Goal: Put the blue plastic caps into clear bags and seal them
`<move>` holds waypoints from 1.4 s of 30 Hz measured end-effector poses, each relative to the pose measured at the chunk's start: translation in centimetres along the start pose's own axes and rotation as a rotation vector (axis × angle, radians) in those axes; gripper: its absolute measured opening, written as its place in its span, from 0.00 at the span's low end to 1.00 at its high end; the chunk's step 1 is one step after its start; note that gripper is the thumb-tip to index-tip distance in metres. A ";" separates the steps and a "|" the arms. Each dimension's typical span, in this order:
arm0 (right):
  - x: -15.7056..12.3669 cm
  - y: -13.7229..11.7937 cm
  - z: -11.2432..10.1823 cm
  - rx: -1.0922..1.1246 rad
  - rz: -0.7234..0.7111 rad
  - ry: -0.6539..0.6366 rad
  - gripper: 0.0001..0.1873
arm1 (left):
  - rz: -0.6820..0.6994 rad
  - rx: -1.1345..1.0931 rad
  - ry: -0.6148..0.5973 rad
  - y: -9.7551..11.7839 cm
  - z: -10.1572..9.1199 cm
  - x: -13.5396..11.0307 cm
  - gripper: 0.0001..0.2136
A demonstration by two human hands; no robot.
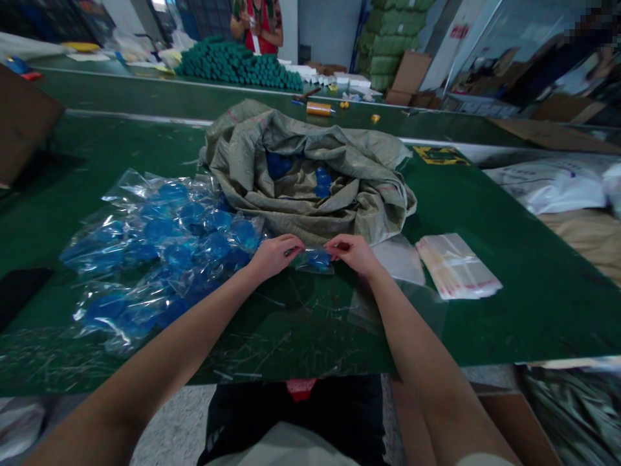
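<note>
The left hand (pixel 274 255) and right hand (pixel 352 254) pinched a small clear bag (pixel 315 260) of blue piece, fingers closed on it, near the green worktop's (pixel 301 362) front edge; many filled bags (pixel 165 252) lay left, blue pieces (pixel 279 165) remained in a woven sack (pixel 310 129), a stack of clear sleeves (pixel 456 266) right

- Far green desk (pixel 160 84) runs across the upper frame, parallel to a nearer one
- Co-worker in red apron (pixel 257 29) stands beyond it, top centre
- Stacked green-wrapped bales (pixel 388 45) upper centre, cardboard boxes (pixel 411 72) leaning against them
- White wall (pixel 327 32) behind, top centre
- Glass partition (pixel 478 48) upper right, probably; reflections make it hard to tell
- Speckled terrazzo floor (pixel 177 421) bottom left
- Cardboard box (pixel 517 430) on floor, bottom right
- Light dim, darkest upper left
</note>
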State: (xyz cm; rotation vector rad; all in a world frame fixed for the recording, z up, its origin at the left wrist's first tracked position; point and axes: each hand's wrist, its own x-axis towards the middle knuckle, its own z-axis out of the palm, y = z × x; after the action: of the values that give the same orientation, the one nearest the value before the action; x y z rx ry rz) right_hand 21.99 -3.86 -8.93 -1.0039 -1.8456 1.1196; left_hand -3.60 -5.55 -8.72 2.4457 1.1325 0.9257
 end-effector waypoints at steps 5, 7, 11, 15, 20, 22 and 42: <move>-0.1 0.0 -0.3 0.012 -0.007 -0.012 0.12 | 0.023 0.034 -0.029 -0.1 -0.1 -0.1 0.12; -0.2 -0.3 -0.4 0.026 0.005 -0.014 0.12 | 0.023 0.039 -0.026 -0.2 -0.1 -0.2 0.11; -0.3 -0.7 -0.5 0.059 0.020 0.013 0.09 | 0.032 0.032 -0.029 -0.3 -0.1 -0.3 0.11; -0.3 -0.5 -0.5 0.087 0.030 0.008 0.08 | 0.053 0.032 -0.028 -0.2 -0.2 -0.3 0.11; -0.3 0.2 -0.8 0.084 0.005 -0.018 0.08 | 0.101 0.087 -0.065 -0.4 -0.4 -0.4 0.12; -0.3 0.3 -0.9 0.061 -0.018 -0.040 0.09 | 0.109 0.106 -0.084 -0.6 -0.6 -0.4 0.13; 0.0 0.2 -1.2 -0.148 -0.163 -0.083 0.14 | -0.133 0.357 -0.314 3.0 -0.7 3.0 0.23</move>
State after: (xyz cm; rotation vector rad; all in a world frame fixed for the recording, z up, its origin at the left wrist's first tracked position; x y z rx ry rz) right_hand 23.10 -3.37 -8.73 -0.8810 -2.0623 0.9513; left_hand -0.83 -5.21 -5.38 2.6221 1.4158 0.3026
